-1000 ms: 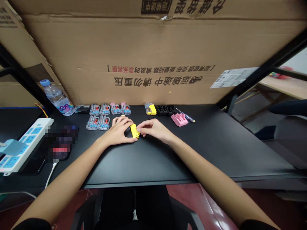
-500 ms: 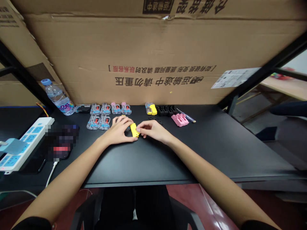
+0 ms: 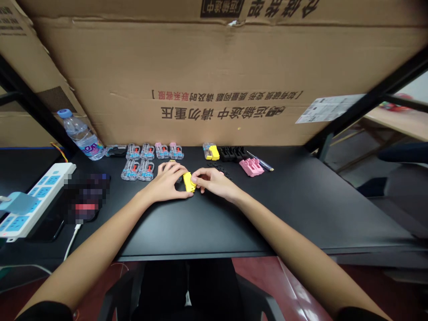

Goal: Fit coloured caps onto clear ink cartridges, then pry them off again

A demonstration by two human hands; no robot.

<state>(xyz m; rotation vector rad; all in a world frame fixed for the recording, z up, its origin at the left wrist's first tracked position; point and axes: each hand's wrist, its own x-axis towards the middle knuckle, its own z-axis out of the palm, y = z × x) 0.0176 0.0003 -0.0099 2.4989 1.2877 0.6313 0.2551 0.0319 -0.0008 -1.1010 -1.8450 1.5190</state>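
Observation:
A small yellow plastic piece (image 3: 188, 183) sits low over the black table, between my hands. My left hand (image 3: 168, 182) is closed around its left side, with the thumb at the near edge and the fingers arched over the far side. From the right, my right hand (image 3: 216, 183) pinches the piece's right edge between thumb and forefinger. A rounded yellow bit shows by those fingertips; any smaller part in the pinch is hidden. Under the left fingers lies a partly covered dark, clear item. Several small black rings (image 3: 219, 168) lie just beyond my right hand.
Several clear plastic assemblies (image 3: 146, 170) stand in rows at the left. Toward the back are a clear-and-yellow assembly (image 3: 211, 152), black pieces (image 3: 232, 154), pink pieces (image 3: 251, 167) and a pen-like tool (image 3: 261, 161). A bottle (image 3: 85, 139), power strip (image 3: 50, 178) and phone (image 3: 88, 196) occupy the left.
My right fingertips have shifted slightly on the yellow piece, so more of its rounded right side shows. The left hand keeps its hold, and the objects on the table stay put.

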